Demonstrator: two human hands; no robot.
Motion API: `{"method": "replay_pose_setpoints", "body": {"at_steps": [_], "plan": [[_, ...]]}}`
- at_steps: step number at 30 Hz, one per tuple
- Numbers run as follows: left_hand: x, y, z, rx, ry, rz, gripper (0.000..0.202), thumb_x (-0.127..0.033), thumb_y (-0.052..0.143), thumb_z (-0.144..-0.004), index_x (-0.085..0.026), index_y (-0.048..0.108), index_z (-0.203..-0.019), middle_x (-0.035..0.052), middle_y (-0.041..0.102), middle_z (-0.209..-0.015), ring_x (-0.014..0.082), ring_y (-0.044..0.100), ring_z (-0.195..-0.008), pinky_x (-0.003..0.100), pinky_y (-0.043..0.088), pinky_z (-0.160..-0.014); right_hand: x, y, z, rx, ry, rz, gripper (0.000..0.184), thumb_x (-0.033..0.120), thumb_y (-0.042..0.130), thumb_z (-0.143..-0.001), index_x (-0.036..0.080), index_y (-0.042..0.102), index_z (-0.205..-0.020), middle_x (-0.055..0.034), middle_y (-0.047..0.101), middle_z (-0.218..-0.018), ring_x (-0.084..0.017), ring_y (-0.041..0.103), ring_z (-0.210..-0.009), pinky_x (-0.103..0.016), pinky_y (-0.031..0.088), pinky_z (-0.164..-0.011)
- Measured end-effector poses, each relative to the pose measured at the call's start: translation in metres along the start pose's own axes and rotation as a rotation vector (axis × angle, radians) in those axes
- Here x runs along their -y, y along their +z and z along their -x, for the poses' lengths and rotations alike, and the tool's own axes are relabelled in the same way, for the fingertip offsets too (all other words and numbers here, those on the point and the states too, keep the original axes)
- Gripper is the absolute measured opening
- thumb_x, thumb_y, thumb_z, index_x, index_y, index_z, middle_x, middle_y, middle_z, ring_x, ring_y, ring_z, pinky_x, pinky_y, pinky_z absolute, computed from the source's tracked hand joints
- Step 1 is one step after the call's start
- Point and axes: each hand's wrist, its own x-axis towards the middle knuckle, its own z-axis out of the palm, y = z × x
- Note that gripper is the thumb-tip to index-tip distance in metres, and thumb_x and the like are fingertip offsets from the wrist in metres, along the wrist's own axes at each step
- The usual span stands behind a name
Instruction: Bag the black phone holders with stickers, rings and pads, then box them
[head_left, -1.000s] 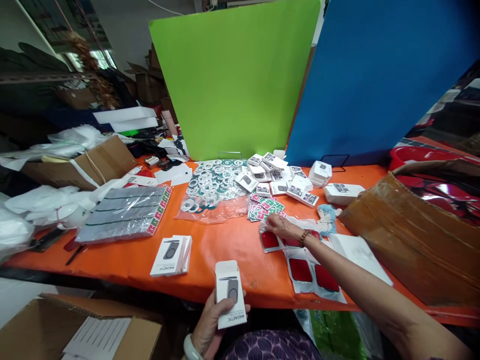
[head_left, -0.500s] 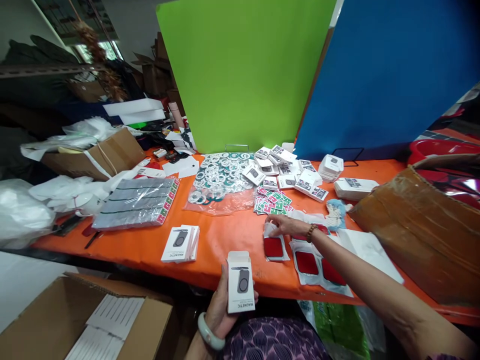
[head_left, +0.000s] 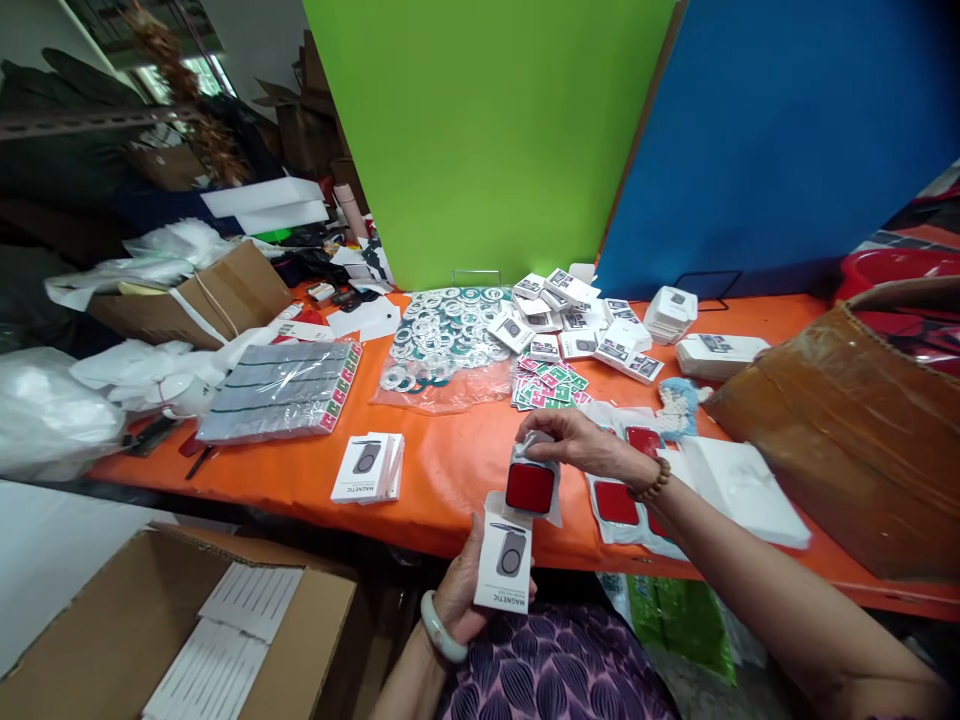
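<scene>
My left hand [head_left: 466,590] is closed round a small white box [head_left: 504,560] printed MAGNETIC, its top flap standing up. Just above that flap, my right hand [head_left: 566,443] pinches the upper end of a white wrapper holding a red square item [head_left: 531,487]. The item's lower edge is right by the box's upper end; whether they touch I cannot tell. More red square items in white wrapping [head_left: 616,502] lie on the orange table [head_left: 442,470], partly behind my right forearm. Left of my hands lies a short stack of the same printed boxes [head_left: 367,468].
White rings [head_left: 442,335] lie on a plastic bag, near small white boxes [head_left: 581,310] and pink-green cards [head_left: 551,383]. A wrapped grey pack [head_left: 277,390] lies left. A carton [head_left: 315,625] of white boxes stands lower left; a brown carton [head_left: 840,430] at right. Green and blue boards back the table.
My right hand has lifted the wrapped red item off the table and brought it down and left to the box. My left hand with the box has shifted slightly right and up.
</scene>
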Motion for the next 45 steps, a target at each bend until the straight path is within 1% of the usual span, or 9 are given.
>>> {"method": "replay_pose_setpoints", "body": {"at_steps": [4,7,14,20,26,33,38,43,45], "plan": [[0.005,0.003,0.0,0.037,-0.064,-0.041,0.077,-0.074,0.034,-0.08,-0.005,0.064,-0.094,0.0143,0.069,-0.075,0.0223,0.067,-0.056,0.029,0.048,-0.051,0.007,0.011,-0.005,0.082,-0.063,0.143,0.01,0.019,0.062,-0.075,0.017,0.062,-0.085,-0.0011,0.064,-0.08,-0.013,0.057,-0.071,-0.024,0.044,-0.063],[0.007,0.003,0.002,0.076,-0.08,-0.046,0.079,-0.076,0.033,-0.079,-0.005,0.063,-0.098,0.0148,0.069,-0.076,0.0225,0.067,-0.057,0.029,0.048,-0.053,0.001,0.013,-0.01,0.06,-0.08,0.188,0.012,0.016,0.06,-0.074,0.017,0.062,-0.086,-0.0016,0.065,-0.082,-0.014,0.058,-0.073,-0.023,0.045,-0.064],[0.006,0.008,0.007,0.137,0.01,0.03,0.08,-0.077,0.041,-0.075,-0.007,0.06,-0.108,0.0141,0.068,-0.081,0.022,0.066,-0.062,0.03,0.048,-0.056,-0.009,0.025,-0.007,-0.018,-0.057,0.109,0.012,0.018,0.062,-0.073,0.017,0.061,-0.085,-0.0012,0.065,-0.081,-0.015,0.059,-0.073,-0.025,0.045,-0.065],[0.006,0.008,0.005,0.142,0.034,0.064,0.078,-0.078,0.043,-0.072,-0.008,0.062,-0.101,0.0128,0.067,-0.08,0.0227,0.066,-0.066,0.031,0.049,-0.057,-0.011,0.041,0.001,-0.121,-0.042,0.101,0.012,0.019,0.06,-0.075,0.018,0.061,-0.087,-0.0019,0.064,-0.082,-0.015,0.059,-0.075,-0.025,0.045,-0.066],[0.006,0.004,0.0,0.108,0.067,0.074,0.076,-0.076,0.044,-0.074,-0.007,0.062,-0.1,0.0128,0.068,-0.077,0.0234,0.067,-0.069,0.034,0.051,-0.064,-0.013,0.053,0.007,-0.053,-0.032,0.165,0.011,0.018,0.06,-0.075,0.018,0.062,-0.086,-0.0006,0.064,-0.077,-0.014,0.056,-0.07,-0.023,0.043,-0.061],[0.003,0.005,0.002,0.069,0.095,0.112,0.068,-0.071,0.056,-0.071,-0.011,0.062,-0.101,0.0106,0.068,-0.084,0.0237,0.066,-0.081,0.034,0.051,-0.074,-0.013,0.075,0.023,-0.24,-0.092,0.094,0.007,0.023,0.057,-0.083,0.019,0.061,-0.088,-0.0016,0.066,-0.082,-0.015,0.06,-0.075,-0.025,0.048,-0.068],[0.0,0.015,0.005,0.055,0.095,0.14,0.067,-0.068,0.061,-0.07,-0.013,0.061,-0.108,0.0102,0.068,-0.094,0.0252,0.064,-0.089,0.035,0.05,-0.079,-0.02,0.091,0.04,-0.335,-0.245,0.188,0.015,0.025,0.055,-0.088,0.02,0.062,-0.1,-0.0055,0.064,-0.092,-0.017,0.06,-0.085,-0.03,0.049,-0.076],[0.001,0.022,0.006,0.066,0.101,0.166,0.072,-0.069,0.058,-0.071,-0.017,0.056,-0.121,0.0104,0.067,-0.104,0.0256,0.063,-0.097,0.037,0.048,-0.086,-0.036,0.101,0.053,-0.319,-0.359,0.322,0.037,0.022,0.052,-0.09,0.024,0.05,-0.127,-0.0107,0.054,-0.121,-0.022,0.053,-0.113,-0.038,0.046,-0.096],[0.002,0.022,0.006,0.074,0.119,0.146,0.072,-0.068,0.059,-0.072,-0.018,0.055,-0.123,0.0103,0.066,-0.107,0.0257,0.062,-0.1,0.037,0.048,-0.088,-0.04,0.101,0.057,-0.315,-0.363,0.374,0.043,0.022,0.054,-0.089,0.025,0.046,-0.131,-0.0113,0.051,-0.125,-0.024,0.049,-0.118,-0.041,0.044,-0.1]]}}
